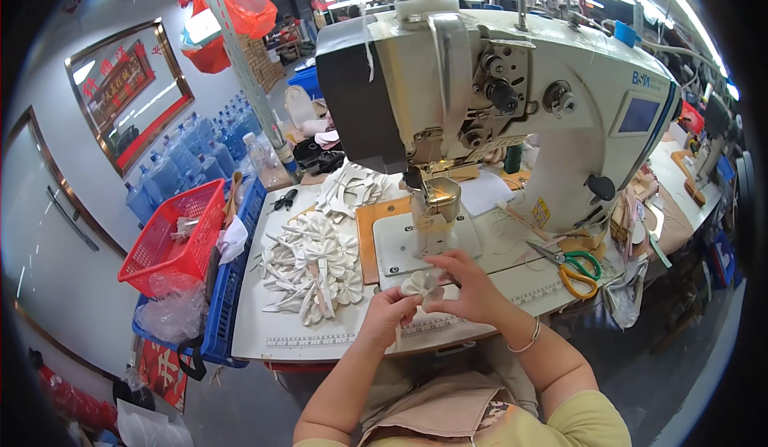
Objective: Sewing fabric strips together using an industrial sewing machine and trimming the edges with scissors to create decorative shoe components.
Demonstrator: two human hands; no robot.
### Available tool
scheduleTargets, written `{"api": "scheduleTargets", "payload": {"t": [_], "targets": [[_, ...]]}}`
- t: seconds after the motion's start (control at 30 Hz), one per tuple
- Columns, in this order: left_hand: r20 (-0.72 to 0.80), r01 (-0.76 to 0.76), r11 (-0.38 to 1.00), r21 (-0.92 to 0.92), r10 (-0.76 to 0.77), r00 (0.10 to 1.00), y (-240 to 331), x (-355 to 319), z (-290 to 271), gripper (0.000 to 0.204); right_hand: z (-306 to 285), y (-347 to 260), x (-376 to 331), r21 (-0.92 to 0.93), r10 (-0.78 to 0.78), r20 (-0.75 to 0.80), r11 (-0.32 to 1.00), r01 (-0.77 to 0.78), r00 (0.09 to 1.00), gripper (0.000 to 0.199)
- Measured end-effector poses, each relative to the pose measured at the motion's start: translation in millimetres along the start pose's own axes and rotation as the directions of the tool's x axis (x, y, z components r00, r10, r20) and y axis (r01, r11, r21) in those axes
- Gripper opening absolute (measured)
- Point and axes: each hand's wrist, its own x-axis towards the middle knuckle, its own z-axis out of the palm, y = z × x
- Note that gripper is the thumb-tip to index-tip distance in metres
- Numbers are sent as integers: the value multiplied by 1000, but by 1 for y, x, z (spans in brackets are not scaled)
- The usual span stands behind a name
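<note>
A small white flower-shaped piece (422,284) is pinched between both my hands at the front of the sewing machine bed. My left hand (390,312) grips its lower left side. My right hand (468,285) closes over its right side, fingers curled on the petals. The piece sits just in front of the machine's post and presser foot (433,207). The large white sewing machine (512,95) rises behind my hands.
A pile of white flower pieces (314,269) lies left of my hands on the table (264,327). Scissors with green and orange handles (574,267) lie to the right. A red basket (174,235) sits on a blue crate (228,287) at the left edge.
</note>
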Motion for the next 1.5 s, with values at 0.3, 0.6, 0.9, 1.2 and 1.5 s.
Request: {"api": "scheduleTargets", "payload": {"t": [0.3, 0.6, 0.9, 1.2, 1.5], "targets": [[218, 57, 929, 365, -145, 965, 29, 9, 17, 16, -28, -11, -1, -580, -439, 346, 595, 557, 829, 35], [283, -199, 860, 470, 67, 957, 64, 29, 31, 19, -45, -6, 17, -637, -768, 89, 446, 629, 635, 29], [69, -249, 782, 571, 257, 964, 128, 64, 49, 21, -62, -32, 70, -762, -845, -99, 404, 507, 525, 26], [52, -115, 963, 244, 105, 993, 134, 96, 38, 5, -90, -40, 93, -738, -723, -26, 480, 474, 690, 21], [66, -121, 962, 244, 108, 992, 130, 100, 37, 2, -93, -33, 92, -717, -758, 38, 433, 546, 651, 15]]}}
